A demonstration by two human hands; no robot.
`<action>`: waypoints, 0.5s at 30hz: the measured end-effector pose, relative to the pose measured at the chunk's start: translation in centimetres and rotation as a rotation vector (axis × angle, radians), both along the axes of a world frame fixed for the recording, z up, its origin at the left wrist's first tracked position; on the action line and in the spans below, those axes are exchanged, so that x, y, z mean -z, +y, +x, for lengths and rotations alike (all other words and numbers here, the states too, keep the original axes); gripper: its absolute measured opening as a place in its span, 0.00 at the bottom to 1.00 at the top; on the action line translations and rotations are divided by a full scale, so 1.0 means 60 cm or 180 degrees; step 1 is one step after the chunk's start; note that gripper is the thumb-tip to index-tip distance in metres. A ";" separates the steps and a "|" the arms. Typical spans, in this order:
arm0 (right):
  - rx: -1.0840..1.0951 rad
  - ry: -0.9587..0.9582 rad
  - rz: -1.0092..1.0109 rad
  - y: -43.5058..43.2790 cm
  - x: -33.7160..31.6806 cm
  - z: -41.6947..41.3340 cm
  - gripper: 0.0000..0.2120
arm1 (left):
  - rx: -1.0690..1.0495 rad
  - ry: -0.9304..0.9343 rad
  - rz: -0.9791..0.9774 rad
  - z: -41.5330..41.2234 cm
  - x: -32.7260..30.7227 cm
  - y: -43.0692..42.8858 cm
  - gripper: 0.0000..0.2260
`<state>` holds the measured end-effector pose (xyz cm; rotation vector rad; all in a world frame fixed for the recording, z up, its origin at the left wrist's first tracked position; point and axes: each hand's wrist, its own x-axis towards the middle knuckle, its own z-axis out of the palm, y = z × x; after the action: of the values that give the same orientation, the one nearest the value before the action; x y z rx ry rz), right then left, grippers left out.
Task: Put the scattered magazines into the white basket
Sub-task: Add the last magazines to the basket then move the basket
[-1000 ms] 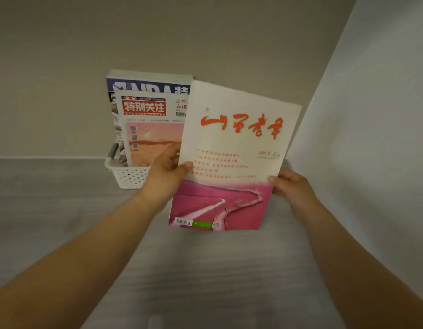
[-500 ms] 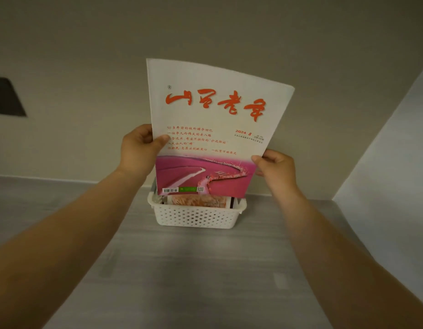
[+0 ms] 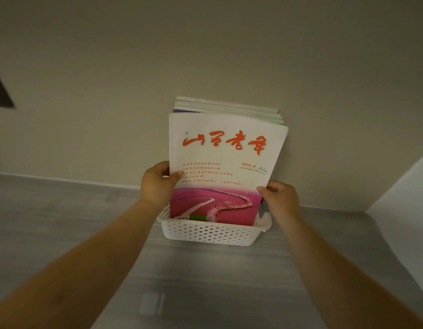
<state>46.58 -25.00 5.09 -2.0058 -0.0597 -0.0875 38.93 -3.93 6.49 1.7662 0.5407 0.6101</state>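
Against a beige wall, both hands, left hand and right hand, pinched the magazine, its foot apparently inside the basket; lowering it straight seemed wisest.

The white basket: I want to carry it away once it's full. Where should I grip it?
Probably by the short ends of the white basket, one hand from each side under the flared rim; the magazines stand tall inside, so lifting evenly should stop them tipping.
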 end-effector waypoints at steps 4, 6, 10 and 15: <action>0.0123 -0.0193 -0.0185 0.004 0.015 0.014 0.07 | -0.0131 0.0061 0.0372 0.017 0.016 -0.002 0.10; 0.0302 -0.0252 -0.0294 0.005 0.022 0.024 0.08 | -0.0227 0.0079 0.0452 0.021 0.024 -0.004 0.11; 0.0343 0.0040 -0.0171 0.003 0.028 0.032 0.22 | -0.0365 0.0308 0.0085 0.020 0.037 0.012 0.29; -0.0528 0.0690 0.0262 0.003 0.038 0.027 0.26 | 0.0818 0.1156 -0.0425 0.012 0.047 0.030 0.25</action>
<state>48.22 -24.79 2.78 -1.9093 -0.0822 0.2297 39.65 -2.16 3.65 1.7900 0.5739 0.0703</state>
